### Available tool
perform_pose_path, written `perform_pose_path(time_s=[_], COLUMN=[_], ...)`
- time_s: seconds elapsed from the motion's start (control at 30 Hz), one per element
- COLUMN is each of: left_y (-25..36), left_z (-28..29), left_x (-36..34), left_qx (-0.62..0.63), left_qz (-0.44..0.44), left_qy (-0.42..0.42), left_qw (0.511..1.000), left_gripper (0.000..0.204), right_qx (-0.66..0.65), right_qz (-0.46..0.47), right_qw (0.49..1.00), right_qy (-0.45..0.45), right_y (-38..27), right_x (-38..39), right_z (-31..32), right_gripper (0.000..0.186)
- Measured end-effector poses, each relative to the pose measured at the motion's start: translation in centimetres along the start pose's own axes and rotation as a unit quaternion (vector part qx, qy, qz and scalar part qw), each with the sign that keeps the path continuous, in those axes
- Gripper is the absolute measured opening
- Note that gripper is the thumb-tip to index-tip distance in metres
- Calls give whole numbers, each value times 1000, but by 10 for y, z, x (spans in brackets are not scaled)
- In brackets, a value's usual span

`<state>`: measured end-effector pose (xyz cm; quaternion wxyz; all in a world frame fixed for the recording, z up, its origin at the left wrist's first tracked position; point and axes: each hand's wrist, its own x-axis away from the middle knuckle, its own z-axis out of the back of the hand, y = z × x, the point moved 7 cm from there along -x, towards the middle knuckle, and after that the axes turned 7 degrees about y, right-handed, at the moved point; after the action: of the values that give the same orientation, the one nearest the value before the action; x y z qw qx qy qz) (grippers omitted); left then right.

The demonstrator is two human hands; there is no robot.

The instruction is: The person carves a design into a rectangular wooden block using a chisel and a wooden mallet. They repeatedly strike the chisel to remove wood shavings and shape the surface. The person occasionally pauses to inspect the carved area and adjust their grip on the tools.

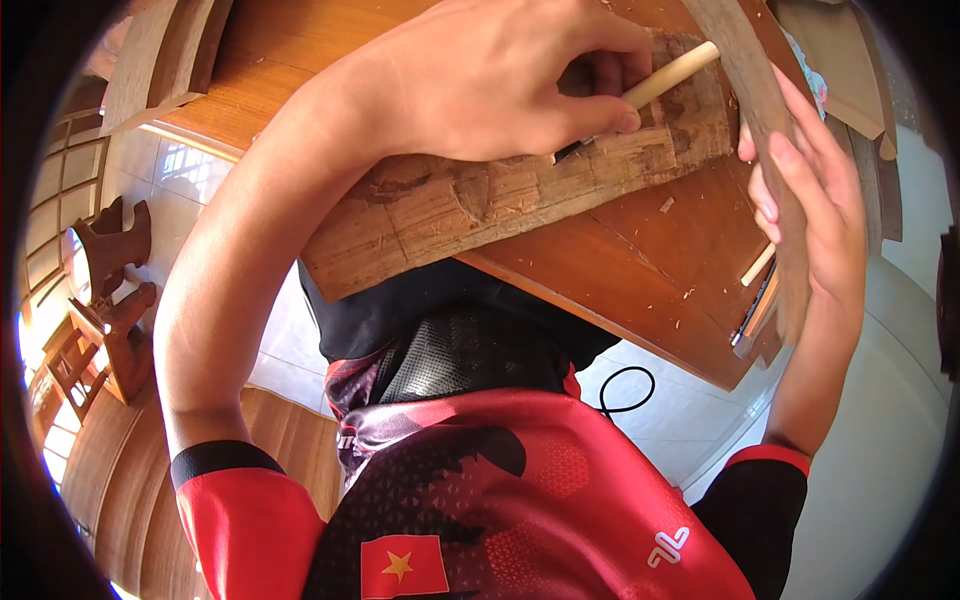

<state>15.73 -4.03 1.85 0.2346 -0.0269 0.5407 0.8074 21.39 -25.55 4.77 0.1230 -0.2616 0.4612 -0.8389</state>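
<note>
My left hand (520, 75) reaches across from the left, its fingers closed around the pale round wooden handle (690, 72) of a chisel-like tool. A short dark part of that tool shows below my palm; its tip is hard to make out. Beneath the hand lies a thick, rough wooden block (470, 205), its top marked with cuts and shavings. On the right, my right hand (825, 195) wraps its fingers around a long curved wooden piece (755, 90). This piece stands along the block's right end and runs past the top of the view.
The brown wooden table (640, 260) has scattered shavings and a corner pointing toward me. Slim sticks and tools (757, 265) lie near its right edge. Curved wooden parts (165, 60) rest at the far left. A thin black cord (628, 390) loops below the table.
</note>
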Motion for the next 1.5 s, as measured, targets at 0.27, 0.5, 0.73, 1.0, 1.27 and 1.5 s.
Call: perform_pose_path(time_s=[0.27, 0.5, 0.73, 1.0, 1.27, 1.5], left_y=[-16, -6, -9, 17, -1, 10], left_z=[-6, -1, -9, 8, 1, 4], left_x=[0, -1, 0, 2, -3, 3], left_qx=[35, -7, 52, -39, -13, -39], left_qz=[2, 34, -25, -16, 43, -52], left_qy=[-18, -36, -7, -32, -73, -18], left_qw=[999, 999, 998, 999, 996, 998], left_gripper=[24, 25, 28, 31, 24, 18], right_qx=[-43, -112, -107, -140, -106, -122], right_qz=[16, 17, -37, -14, -40, -61], right_qw=[997, 991, 990, 984, 991, 983], right_qy=[55, 77, 88, 105, 71, 120], right_y=[-1, 4, 17, 13, 20, 23], right_x=[4, 9, 20, 28, 35, 37], right_z=[9, 10, -1, -5, -19, -17], right_gripper=[61, 57, 60, 60, 61, 62])
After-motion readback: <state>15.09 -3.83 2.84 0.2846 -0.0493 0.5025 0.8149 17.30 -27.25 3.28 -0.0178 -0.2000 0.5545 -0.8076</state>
